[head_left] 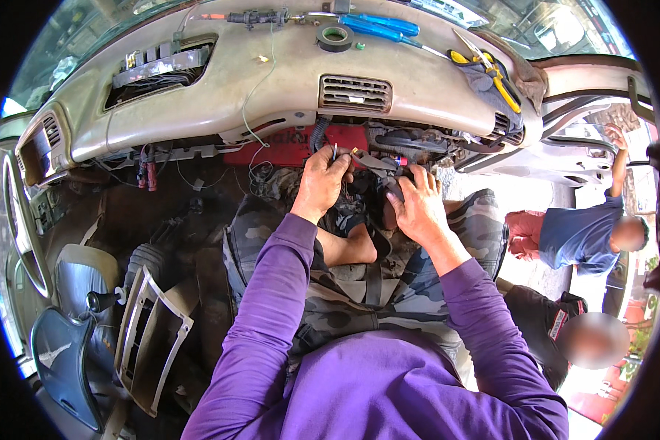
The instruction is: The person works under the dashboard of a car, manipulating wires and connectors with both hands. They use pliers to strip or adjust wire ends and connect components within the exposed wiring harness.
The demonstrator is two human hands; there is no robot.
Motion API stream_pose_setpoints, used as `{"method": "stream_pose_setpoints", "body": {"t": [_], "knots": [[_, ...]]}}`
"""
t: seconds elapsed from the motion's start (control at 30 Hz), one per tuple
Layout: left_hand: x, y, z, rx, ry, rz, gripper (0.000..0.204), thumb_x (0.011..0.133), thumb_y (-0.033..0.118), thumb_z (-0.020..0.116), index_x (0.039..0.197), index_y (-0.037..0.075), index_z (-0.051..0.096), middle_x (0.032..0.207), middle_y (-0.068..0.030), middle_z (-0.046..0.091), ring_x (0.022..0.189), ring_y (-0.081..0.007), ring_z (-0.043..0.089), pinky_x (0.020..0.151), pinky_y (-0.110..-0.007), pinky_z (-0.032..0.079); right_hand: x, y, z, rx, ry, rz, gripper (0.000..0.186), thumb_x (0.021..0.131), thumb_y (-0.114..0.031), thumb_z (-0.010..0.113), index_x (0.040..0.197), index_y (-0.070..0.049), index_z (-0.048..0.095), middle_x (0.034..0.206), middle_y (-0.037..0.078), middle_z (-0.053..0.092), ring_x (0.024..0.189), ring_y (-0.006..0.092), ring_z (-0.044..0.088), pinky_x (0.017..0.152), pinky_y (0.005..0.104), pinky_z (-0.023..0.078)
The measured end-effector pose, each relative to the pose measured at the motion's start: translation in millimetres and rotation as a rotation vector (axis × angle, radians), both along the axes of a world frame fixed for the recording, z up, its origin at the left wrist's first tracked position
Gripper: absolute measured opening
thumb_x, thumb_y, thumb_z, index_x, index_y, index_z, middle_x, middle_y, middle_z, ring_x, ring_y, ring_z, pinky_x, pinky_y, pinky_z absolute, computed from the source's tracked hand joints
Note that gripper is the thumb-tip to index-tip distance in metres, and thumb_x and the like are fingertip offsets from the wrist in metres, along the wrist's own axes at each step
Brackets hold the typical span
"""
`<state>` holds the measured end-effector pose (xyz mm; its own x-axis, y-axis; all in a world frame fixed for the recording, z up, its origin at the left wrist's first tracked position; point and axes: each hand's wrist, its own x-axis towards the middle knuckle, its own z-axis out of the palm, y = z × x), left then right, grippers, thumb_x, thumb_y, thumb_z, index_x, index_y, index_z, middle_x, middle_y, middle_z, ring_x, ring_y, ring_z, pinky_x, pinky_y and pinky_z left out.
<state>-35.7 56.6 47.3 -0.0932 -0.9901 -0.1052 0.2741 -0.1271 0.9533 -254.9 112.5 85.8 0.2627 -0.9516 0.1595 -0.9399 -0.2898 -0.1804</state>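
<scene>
My left hand [321,183] is closed in a pinch on a thin wire [335,152], whose pale end sticks up between thumb and finger. Just to its right, my right hand [422,205] closes around a grey metal tool [378,163] that looks like pliers; its fingers hide most of the handle. The tool's end points toward the left hand, near a small brass-coloured piece [356,152]. A red and blue cylinder [401,160] shows beyond the right fingers. Both hands are over my lap, below the dashboard's open underside.
On the beige dashboard [220,88] lie black tape [334,37], blue-handled screwdrivers [381,28], and yellow-handled pliers [502,84] on a grey glove. A thin wire [265,84] hangs down its front. A loose trim frame [150,341] stands at left. Two people are outside at right.
</scene>
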Motion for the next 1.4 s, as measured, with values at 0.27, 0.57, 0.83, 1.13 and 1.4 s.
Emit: {"method": "stream_pose_setpoints", "body": {"t": [0.27,0.57,0.83,1.13,1.4], "knots": [[-4.4,0.8,1.4,-0.062,-0.092,0.051,0.015,0.101,0.01,0.059,0.101,-0.003,0.065,0.08,-0.0039,0.065,0.066,-0.0115,0.061,0.062,-0.028,0.05,4.9,1.5,5.4,0.112,-0.029,-0.028,0.037,0.093,-0.029,0.07,0.119,-0.004,0.065,0.132,0.021,0.052,0.117,0.0423,0.054,0.097,0.0538,0.045],[-15.4,8.3,10.1,-0.068,-0.239,0.161,0.014,0.1,0.009,0.059,0.096,-0.003,0.063,0.075,-0.0056,0.065,0.063,-0.0129,0.061,0.059,-0.03,0.048,8.6,4.7,3.7,0.25,-0.109,-0.057,0.037,0.093,-0.026,0.07,0.119,0.001,0.063,0.129,0.025,0.052,0.117,0.0463,0.055,0.097,0.0549,0.048],[-16.4,8.8,8.1,-0.119,-0.303,0.204,0.013,0.1,0.009,0.06,0.099,-0.003,0.065,0.073,-0.0062,0.066,0.063,-0.013,0.062,0.058,-0.031,0.048,11.1,4.7,4.4,0.296,-0.148,-0.045,0.037,0.093,-0.022,0.069,0.118,0.004,0.061,0.123,0.027,0.056,0.114,0.0476,0.058,0.095,0.0545,0.05],[-8.8,4.3,5.5,-0.025,-0.1,0.064,0.017,0.099,0.009,0.065,0.106,-0.005,0.069,0.093,-0.0071,0.073,0.078,-0.0118,0.069,0.072,-0.027,0.056,8.0,4.5,5.2,0.208,-0.293,-0.003,0.023,0.095,-0.016,0.068,0.102,0.005,0.059,0.105,0.026,0.057,0.098,0.049,0.06,0.084,0.0527,0.049],[-11.7,15.2,9.2,-0.042,-0.077,0.107,0.014,0.097,0.007,0.065,0.103,-0.005,0.071,0.087,-0.0077,0.074,0.075,-0.0129,0.069,0.068,-0.028,0.054,4.2,10.0,1.2,0.153,-0.296,-0.004,0.022,0.095,-0.016,0.069,0.095,0.004,0.06,0.097,0.024,0.06,0.09,0.049,0.062,0.078,0.0527,0.05]]}}
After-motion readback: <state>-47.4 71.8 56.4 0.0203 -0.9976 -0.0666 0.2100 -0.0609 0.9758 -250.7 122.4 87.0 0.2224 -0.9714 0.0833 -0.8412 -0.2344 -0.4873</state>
